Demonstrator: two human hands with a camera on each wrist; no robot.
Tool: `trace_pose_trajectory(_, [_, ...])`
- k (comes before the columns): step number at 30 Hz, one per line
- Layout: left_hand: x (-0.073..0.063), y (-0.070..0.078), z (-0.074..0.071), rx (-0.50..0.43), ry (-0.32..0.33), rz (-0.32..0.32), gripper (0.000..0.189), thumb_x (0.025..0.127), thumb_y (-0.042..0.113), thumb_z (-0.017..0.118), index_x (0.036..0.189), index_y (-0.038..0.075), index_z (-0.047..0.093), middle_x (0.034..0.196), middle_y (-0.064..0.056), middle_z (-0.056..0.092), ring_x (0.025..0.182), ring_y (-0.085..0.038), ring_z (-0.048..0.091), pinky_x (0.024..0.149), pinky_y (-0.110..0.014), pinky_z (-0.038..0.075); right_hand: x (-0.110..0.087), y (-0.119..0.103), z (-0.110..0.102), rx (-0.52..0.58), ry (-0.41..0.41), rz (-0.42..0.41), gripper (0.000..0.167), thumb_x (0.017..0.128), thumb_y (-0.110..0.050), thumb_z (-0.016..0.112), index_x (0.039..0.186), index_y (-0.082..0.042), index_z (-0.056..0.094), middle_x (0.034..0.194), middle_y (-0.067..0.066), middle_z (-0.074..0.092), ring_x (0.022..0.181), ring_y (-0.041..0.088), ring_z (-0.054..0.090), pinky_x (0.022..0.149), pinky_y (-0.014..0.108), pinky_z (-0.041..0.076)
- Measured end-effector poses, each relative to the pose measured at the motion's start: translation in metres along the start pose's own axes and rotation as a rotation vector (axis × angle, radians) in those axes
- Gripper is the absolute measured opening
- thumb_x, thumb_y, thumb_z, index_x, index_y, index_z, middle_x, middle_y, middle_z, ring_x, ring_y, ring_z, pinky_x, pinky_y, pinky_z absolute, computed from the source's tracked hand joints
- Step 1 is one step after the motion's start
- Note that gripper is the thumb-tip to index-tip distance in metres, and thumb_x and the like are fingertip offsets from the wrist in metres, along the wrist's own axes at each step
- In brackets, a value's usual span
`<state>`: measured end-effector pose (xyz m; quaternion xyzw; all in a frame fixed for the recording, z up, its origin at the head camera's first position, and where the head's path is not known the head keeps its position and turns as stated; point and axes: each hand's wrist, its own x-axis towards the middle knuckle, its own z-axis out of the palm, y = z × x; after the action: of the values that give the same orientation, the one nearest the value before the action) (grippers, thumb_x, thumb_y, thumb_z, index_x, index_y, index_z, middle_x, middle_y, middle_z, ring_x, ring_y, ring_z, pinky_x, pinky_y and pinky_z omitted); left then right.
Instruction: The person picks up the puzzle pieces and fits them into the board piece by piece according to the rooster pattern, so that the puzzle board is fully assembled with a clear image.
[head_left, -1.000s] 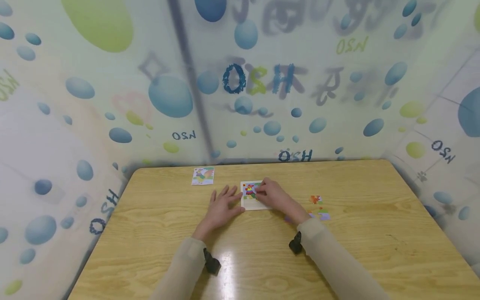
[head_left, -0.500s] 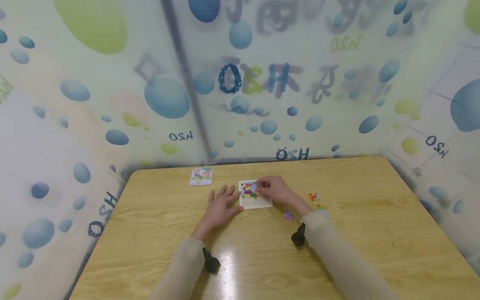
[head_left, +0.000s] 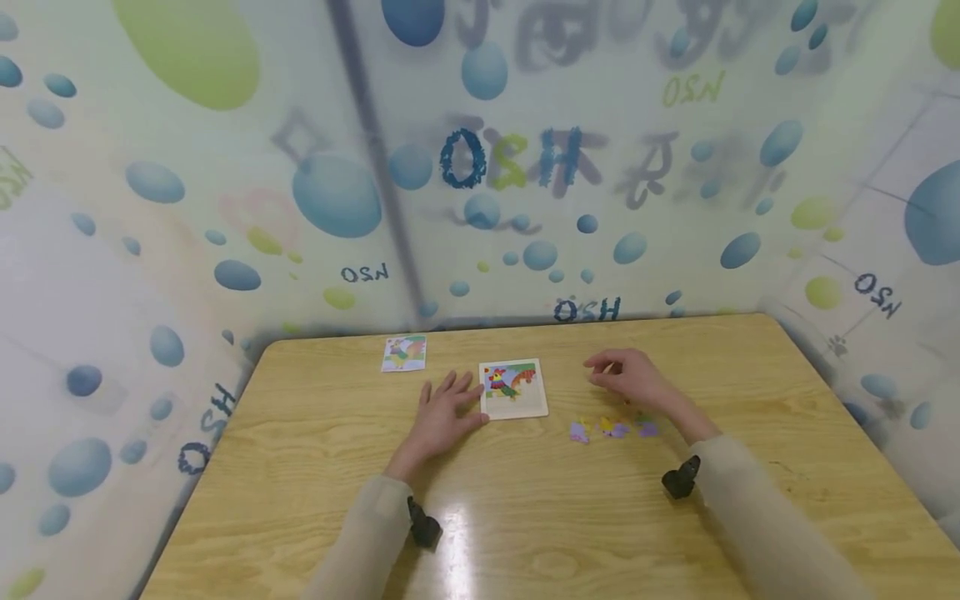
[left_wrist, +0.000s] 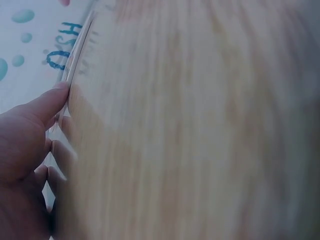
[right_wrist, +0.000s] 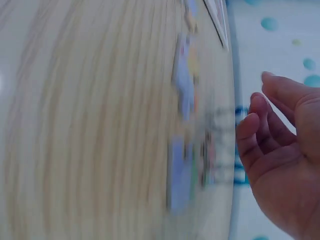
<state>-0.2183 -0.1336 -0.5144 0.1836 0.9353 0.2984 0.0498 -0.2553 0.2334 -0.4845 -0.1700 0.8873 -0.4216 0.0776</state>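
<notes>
A square wooden jigsaw board (head_left: pixel 517 410) with a partly filled rooster picture lies mid-table in the head view. Along its left edge rests my left hand (head_left: pixel 447 414), fingers spread, thumb by the lower corner. The left wrist view shows that hand's thumb (left_wrist: pixel 47 102) against a thin edge. My right hand (head_left: pixel 628 377) is in the air right of the board, fingers loosely bent, and I see nothing between them. Below it lie loose jigsaw pieces: a purple one (head_left: pixel 579 432), a yellow and purple one (head_left: pixel 613 429) and another purple one (head_left: pixel 647 427). The hand partly hides others.
A square printed card (head_left: pixel 404 353) with a similar rooster lies at the back left of the wooden table (head_left: pixel 315 450). Behind the table's far edge rises a patterned wall (head_left: pixel 525 217). Light glares off the tabletop near the front.
My right hand has left the board and moved right, over the loose pieces. The red-orange tail in the board's upper right, covered before, now shows. My left hand has stayed put.
</notes>
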Motion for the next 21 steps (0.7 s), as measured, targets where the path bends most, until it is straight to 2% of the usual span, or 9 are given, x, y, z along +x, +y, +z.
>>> trace_pose_trajectory(3, [-0.001, 0.0, 0.0, -0.005, 0.004, -0.001, 0.057, 0.097, 0.038, 0.071, 0.146, 0.012, 0.058, 0.162, -0.011, 0.037, 0.154, -0.037, 0.018, 0.12, -0.064, -0.003, -0.01, 0.013, -0.015, -0.047, -0.016, 0.007, 0.027, 0.099, -0.011, 0.067, 0.122, 0.002, 0.071, 0.094, 0.006, 0.067, 0.068, 0.021, 0.059, 0.058, 0.033, 0.052])
trace_pose_trajectory(8, [-0.002, 0.002, -0.001, -0.002, 0.006, 0.003, 0.058, 0.097, 0.038, 0.071, 0.147, 0.012, 0.057, 0.162, -0.011, 0.037, 0.154, -0.037, 0.018, 0.12, -0.064, -0.002, -0.022, 0.031, -0.031, -0.088, -0.042, -0.003, 0.026, 0.094, -0.011, 0.075, 0.117, 0.002, 0.074, 0.093, 0.003, 0.07, 0.081, 0.017, 0.062, 0.071, 0.031, 0.053])
trace_pose_trajectory(13, [-0.002, 0.003, -0.003, -0.004, 0.0, -0.003, 0.058, 0.097, 0.039, 0.071, 0.147, 0.012, 0.058, 0.162, -0.01, 0.037, 0.154, -0.036, 0.018, 0.12, -0.064, -0.003, -0.028, 0.042, -0.034, -0.098, -0.065, -0.018, 0.029, 0.09, -0.012, 0.079, 0.115, 0.003, 0.074, 0.1, 0.006, 0.071, 0.086, 0.016, 0.062, 0.074, 0.029, 0.053])
trace_pose_trajectory(21, [-0.001, 0.0, 0.001, 0.014, -0.001, -0.012, 0.058, 0.097, 0.041, 0.071, 0.147, 0.015, 0.057, 0.163, -0.007, 0.036, 0.155, -0.034, 0.017, 0.121, -0.062, -0.005, -0.032, 0.047, -0.029, -0.095, -0.048, 0.007, 0.029, 0.09, -0.016, 0.08, 0.114, 0.0, 0.075, 0.097, 0.003, 0.068, 0.084, 0.017, 0.058, 0.072, 0.03, 0.051])
